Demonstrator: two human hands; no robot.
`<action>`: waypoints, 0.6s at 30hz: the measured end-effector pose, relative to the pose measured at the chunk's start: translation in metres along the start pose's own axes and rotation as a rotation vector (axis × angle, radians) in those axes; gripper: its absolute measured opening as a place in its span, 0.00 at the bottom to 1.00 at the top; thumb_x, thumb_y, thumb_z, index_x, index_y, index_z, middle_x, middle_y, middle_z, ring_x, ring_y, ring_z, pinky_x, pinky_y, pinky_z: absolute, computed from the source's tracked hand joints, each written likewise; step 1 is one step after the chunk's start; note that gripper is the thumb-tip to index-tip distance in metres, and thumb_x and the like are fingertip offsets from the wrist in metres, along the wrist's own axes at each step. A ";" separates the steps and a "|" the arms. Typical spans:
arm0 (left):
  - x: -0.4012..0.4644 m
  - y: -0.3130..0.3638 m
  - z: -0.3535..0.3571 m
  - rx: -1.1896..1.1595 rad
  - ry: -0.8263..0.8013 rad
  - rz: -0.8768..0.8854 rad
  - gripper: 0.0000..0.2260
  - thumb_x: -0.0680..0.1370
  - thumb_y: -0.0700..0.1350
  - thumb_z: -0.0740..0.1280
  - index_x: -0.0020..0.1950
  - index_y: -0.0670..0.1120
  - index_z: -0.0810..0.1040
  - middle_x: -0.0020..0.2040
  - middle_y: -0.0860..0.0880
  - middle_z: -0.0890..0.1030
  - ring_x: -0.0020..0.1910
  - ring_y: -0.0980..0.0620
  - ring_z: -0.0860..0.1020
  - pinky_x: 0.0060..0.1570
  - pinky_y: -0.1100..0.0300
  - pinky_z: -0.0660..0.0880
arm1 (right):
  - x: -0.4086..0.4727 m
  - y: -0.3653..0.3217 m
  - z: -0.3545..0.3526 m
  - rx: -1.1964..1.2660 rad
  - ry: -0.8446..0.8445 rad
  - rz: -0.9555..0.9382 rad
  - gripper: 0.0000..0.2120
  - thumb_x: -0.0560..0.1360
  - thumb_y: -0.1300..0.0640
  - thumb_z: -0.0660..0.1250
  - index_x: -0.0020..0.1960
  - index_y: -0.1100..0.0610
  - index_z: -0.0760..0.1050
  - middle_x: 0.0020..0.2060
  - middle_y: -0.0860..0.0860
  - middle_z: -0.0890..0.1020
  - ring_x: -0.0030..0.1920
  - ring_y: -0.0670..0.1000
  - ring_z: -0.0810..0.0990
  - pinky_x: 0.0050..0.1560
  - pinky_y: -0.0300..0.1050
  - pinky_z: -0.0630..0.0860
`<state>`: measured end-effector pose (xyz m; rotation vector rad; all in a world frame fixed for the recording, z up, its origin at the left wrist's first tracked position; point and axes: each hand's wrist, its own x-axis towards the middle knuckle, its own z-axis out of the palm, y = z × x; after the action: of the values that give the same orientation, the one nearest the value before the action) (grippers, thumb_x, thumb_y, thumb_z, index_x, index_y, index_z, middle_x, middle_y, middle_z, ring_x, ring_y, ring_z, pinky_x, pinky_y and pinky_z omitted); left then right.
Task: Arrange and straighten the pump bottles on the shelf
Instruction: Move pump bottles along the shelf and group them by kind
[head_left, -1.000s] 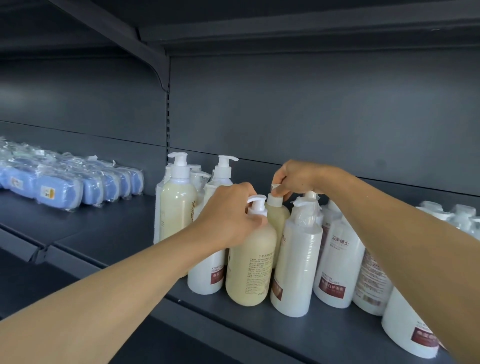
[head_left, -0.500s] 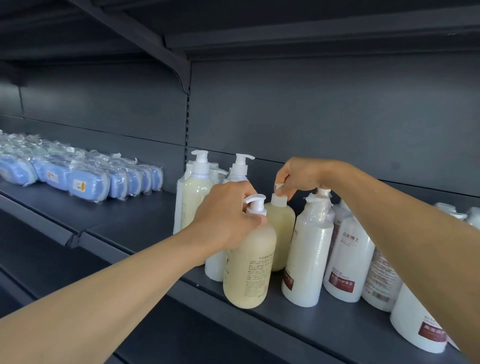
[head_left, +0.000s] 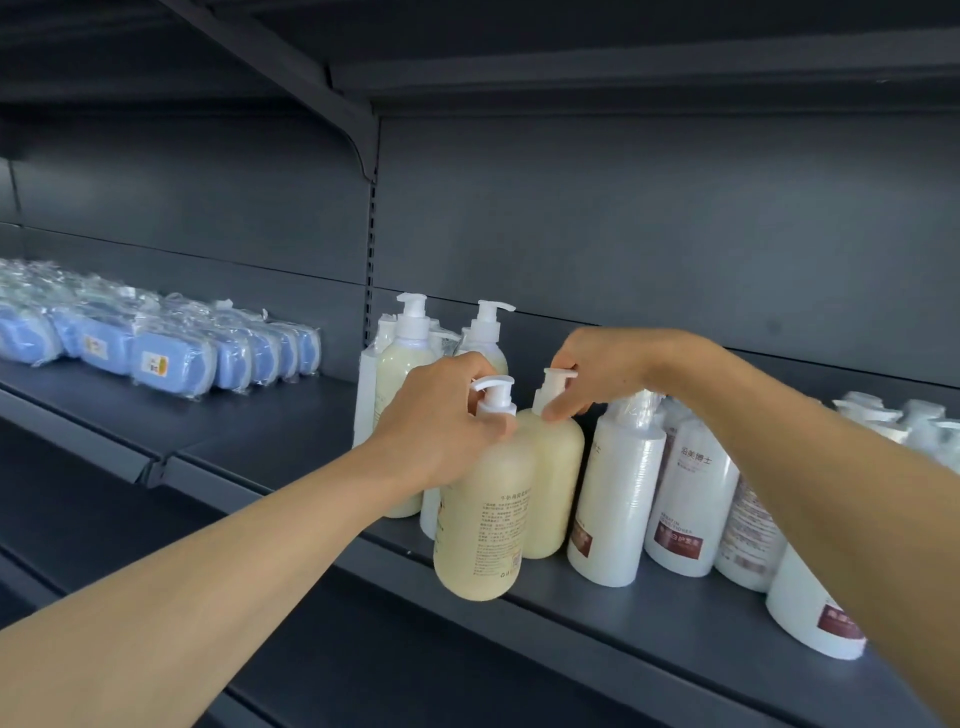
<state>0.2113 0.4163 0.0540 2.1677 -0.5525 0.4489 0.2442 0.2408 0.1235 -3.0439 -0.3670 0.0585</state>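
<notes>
Several pump bottles stand on a dark grey shelf (head_left: 675, 639). My left hand (head_left: 436, 426) grips the neck of a cream bottle (head_left: 483, 530) at the shelf's front edge, its white pump pointing right. Just behind it stands a second cream bottle (head_left: 553, 478); my right hand (head_left: 602, 369) pinches its white pump head between thumb and fingers. Two more cream bottles (head_left: 402, 364) stand further back on the left. White bottles with dark red labels (head_left: 615, 499) line up to the right, some wrapped in clear film.
Blue packets in clear wrap (head_left: 156, 358) lie in rows on the left shelf section. A bracket (head_left: 358, 140) holds the shelf above. The dark back panel (head_left: 623, 234) rises behind the bottles. Bare shelf lies between the packets and the bottles.
The view has shifted left, so everything sits further right. My right hand has slid the rear cream bottle forward beside the front one. My left hand keeps its grip.
</notes>
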 end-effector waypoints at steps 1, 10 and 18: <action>0.000 -0.001 0.000 -0.005 -0.005 0.005 0.08 0.73 0.45 0.69 0.39 0.54 0.70 0.39 0.53 0.76 0.36 0.54 0.72 0.36 0.61 0.67 | -0.001 -0.001 0.004 -0.034 0.017 0.017 0.16 0.70 0.48 0.71 0.39 0.61 0.75 0.35 0.52 0.78 0.34 0.52 0.74 0.37 0.43 0.69; -0.001 -0.010 -0.006 -0.071 -0.039 0.033 0.10 0.73 0.45 0.69 0.39 0.56 0.70 0.38 0.54 0.76 0.36 0.54 0.73 0.37 0.60 0.68 | -0.009 -0.021 0.006 -0.111 0.098 0.066 0.16 0.71 0.49 0.69 0.34 0.60 0.71 0.31 0.52 0.70 0.33 0.52 0.67 0.31 0.42 0.62; -0.006 -0.018 -0.026 -0.082 -0.064 0.049 0.06 0.73 0.45 0.70 0.42 0.50 0.73 0.39 0.51 0.78 0.37 0.52 0.73 0.39 0.57 0.69 | -0.020 -0.035 0.005 -0.145 0.159 0.135 0.22 0.70 0.51 0.69 0.30 0.58 0.59 0.31 0.53 0.63 0.30 0.51 0.61 0.28 0.41 0.56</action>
<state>0.2130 0.4482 0.0546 2.0994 -0.6494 0.3769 0.2167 0.2704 0.1217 -3.1832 -0.1599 -0.2110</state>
